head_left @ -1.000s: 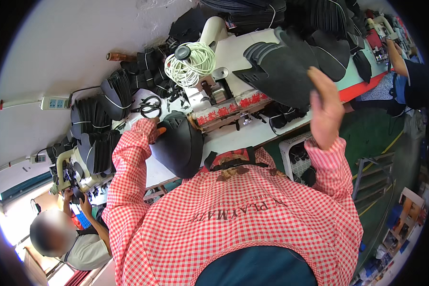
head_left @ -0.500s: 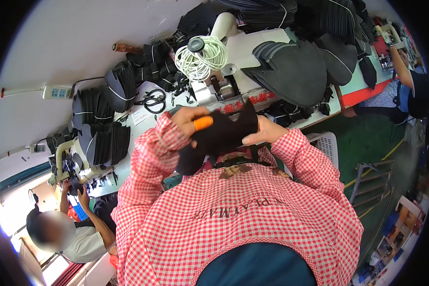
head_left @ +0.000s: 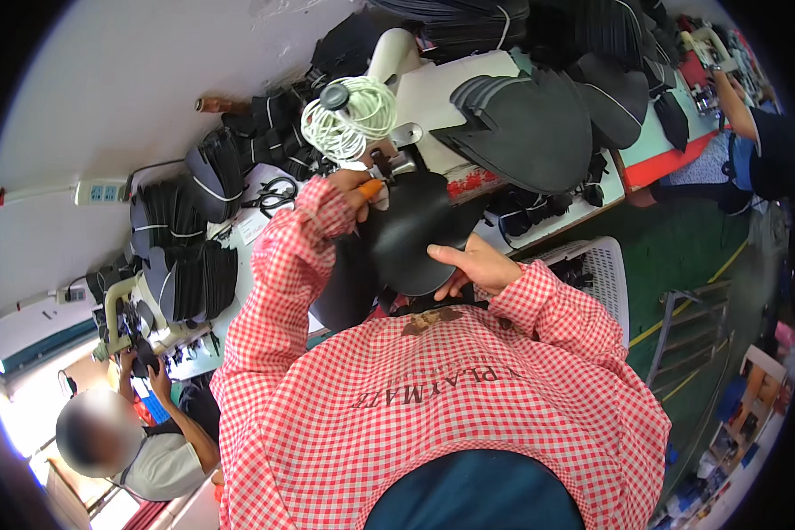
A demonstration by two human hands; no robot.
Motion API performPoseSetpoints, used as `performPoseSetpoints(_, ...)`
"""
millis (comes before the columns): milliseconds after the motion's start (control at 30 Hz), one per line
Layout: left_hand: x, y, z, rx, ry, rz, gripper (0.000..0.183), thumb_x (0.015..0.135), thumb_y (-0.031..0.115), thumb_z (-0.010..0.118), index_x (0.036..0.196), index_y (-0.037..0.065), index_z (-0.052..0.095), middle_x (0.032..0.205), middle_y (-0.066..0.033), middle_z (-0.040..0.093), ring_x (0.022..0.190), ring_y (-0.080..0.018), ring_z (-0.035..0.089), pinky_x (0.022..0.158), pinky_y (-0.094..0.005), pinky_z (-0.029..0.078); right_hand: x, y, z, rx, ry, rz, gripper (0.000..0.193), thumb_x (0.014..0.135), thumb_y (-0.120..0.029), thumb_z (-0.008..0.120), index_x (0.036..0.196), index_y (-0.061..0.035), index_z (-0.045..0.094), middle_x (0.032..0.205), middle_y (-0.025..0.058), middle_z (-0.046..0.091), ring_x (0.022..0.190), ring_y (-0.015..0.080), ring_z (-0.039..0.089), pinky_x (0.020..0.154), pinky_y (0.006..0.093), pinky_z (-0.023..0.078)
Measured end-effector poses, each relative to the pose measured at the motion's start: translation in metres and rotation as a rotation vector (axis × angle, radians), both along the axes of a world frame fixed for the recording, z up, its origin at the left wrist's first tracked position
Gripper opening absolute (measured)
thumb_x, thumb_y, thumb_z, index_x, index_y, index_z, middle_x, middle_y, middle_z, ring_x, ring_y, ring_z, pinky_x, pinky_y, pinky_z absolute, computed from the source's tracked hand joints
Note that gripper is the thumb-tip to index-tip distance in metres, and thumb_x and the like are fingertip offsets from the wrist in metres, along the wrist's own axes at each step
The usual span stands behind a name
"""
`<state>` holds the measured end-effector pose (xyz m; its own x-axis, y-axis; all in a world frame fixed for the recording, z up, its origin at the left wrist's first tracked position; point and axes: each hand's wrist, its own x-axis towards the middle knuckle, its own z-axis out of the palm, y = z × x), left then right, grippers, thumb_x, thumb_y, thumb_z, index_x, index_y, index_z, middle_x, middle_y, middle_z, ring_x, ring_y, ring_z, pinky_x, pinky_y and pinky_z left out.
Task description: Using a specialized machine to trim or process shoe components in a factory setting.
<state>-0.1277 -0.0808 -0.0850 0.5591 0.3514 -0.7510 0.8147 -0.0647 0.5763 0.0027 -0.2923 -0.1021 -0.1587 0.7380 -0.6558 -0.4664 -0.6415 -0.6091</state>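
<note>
head view: a black piece (head_left: 408,234) is held near the middle of the frame, its long axis set roughly upright in the picture, with the rounded end turned toward the lower edge and the upper end brought up to the metal parts of a machine (head_left: 393,57). its broad face is seen as smooth and dark with a soft sheen, its lower outline curved; a dark pointed part is seen jutting at its right. its lower right edge is pinched by the right hand (head_left: 484,267), thumb laid over the face. the left hand (head_left: 352,190) is curled at its upper left edge, one finger covered by an orange sleeve (head_left: 370,188); whether the edge is gripped there cannot be told. pale cord (head_left: 349,124) is coiled over the machine. on the white table (head_left: 556,228), scissors (head_left: 278,196) are laid at left of centre, bundled black stacks (head_left: 184,278) are lined up farther left, and large dark sheets (head_left: 539,137) are piled at upper right. green floor (head_left: 658,234) is seen at right, beside a white basket (head_left: 614,276). a co-worker (head_left: 163,464) is seated at lower left.
</note>
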Motion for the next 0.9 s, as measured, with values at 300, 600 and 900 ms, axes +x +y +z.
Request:
performPoseSetpoints(300,-0.119,-0.001,-0.039,0.527,0.558,-0.516,0.056,0.077,0.045,0.064,0.115,0.006,0.05,0.102,-0.023,0.059,0.098,-0.0375,0.057,0.081,-0.0437,0.046,0.109,-0.01,0.049,0.659,-1.793,-0.229,0.036,0.076,-0.006,0.057,0.112,-0.0016,0.055,0.11,0.0172,0.056,0.102,0.0312,0.053,0.089,0.0374,0.04)
performPoseSetpoints(600,-0.118,-0.002,-0.044,0.794,0.432,-0.342,0.039,0.081,0.03,0.061,0.109,0.005,0.054,0.09,-0.0204,0.063,0.082,-0.0375,0.061,0.073,-0.0446,0.048,0.03,0.003,0.02,0.769,-0.986,0.065,0.042,0.074,-0.013,0.066,0.112,0.0006,0.055,0.098,0.0157,0.062,0.083,0.0261,0.063,0.076,0.0333,0.05)
performPoseSetpoints(900,-0.051,-0.028,0.011,-0.161,-0.276,0.164,0.018,0.087,0.008,0.048,0.1,-0.004,0.055,0.074,-0.0077,0.058,0.043,-0.0122,0.054,0.041,-0.0217,0.042,0.024,0.017,-0.061,0.227,0.009,0.153,0.064,0.076,-0.013,0.067,0.131,0.0001,0.037,0.122,0.014,0.052,0.112,0.021,0.051,0.095,0.0326,0.04)
